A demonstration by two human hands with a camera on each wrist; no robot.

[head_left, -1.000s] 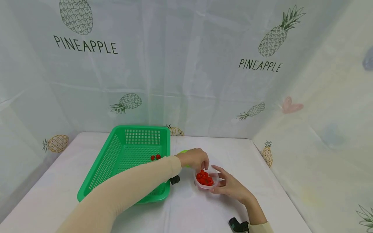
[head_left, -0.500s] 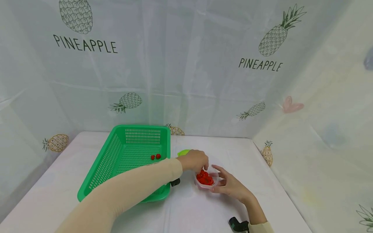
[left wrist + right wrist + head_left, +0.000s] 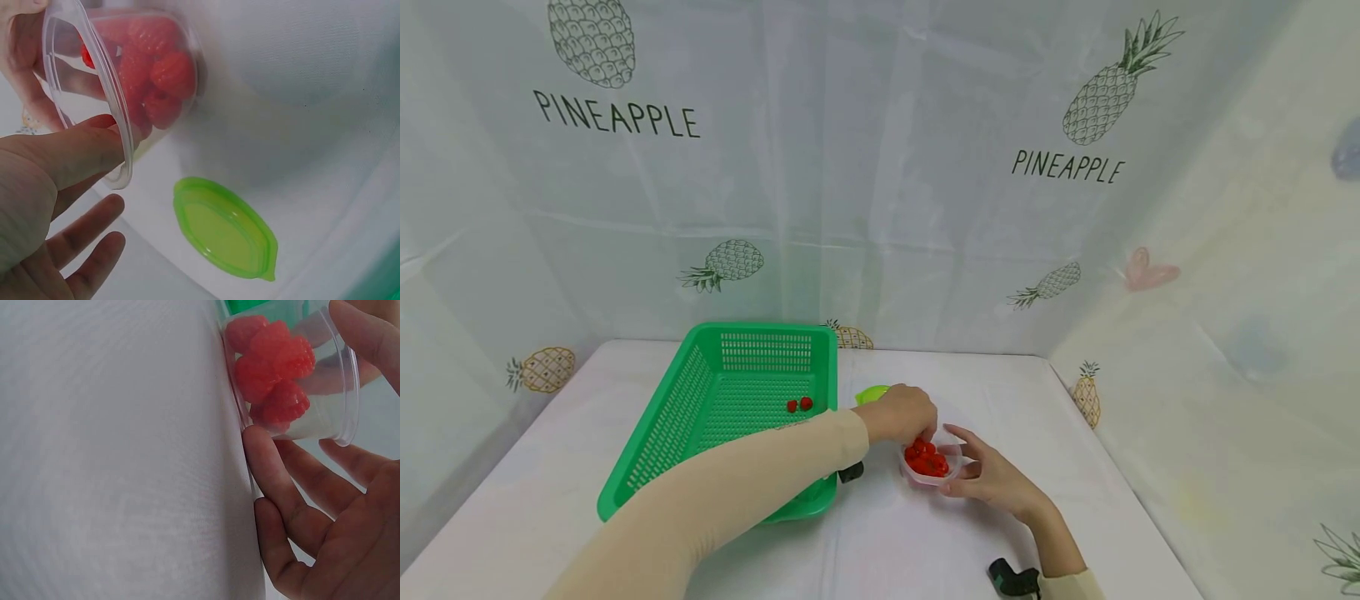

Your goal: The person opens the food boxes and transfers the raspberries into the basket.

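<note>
A clear plastic cup [image 3: 946, 476] of red raspberries [image 3: 927, 458] stands on the white table, right of a green basket [image 3: 655, 429]. My right hand [image 3: 981, 467] grips the cup from the right, fingers along its base and thumb at the rim [image 3: 312, 387]. My left hand [image 3: 917, 433], in a beige sleeve, reaches over the cup's mouth. In the left wrist view the left hand [image 3: 115, 169] has its thumb against the cup's rim [image 3: 94, 69], its other fingers are loosely straight, and it holds nothing. Two raspberries [image 3: 799, 405] lie in the basket.
A light green lid [image 3: 871, 392] lies on the table behind my left hand, also seen in the left wrist view [image 3: 225, 228]. Pineapple-print cloth walls close in the table at the back and right. Black wrist devices [image 3: 1013, 579] show at my wrists.
My left hand's fingers dipped slightly lower over the cup. The right hand and the cup stayed put.
</note>
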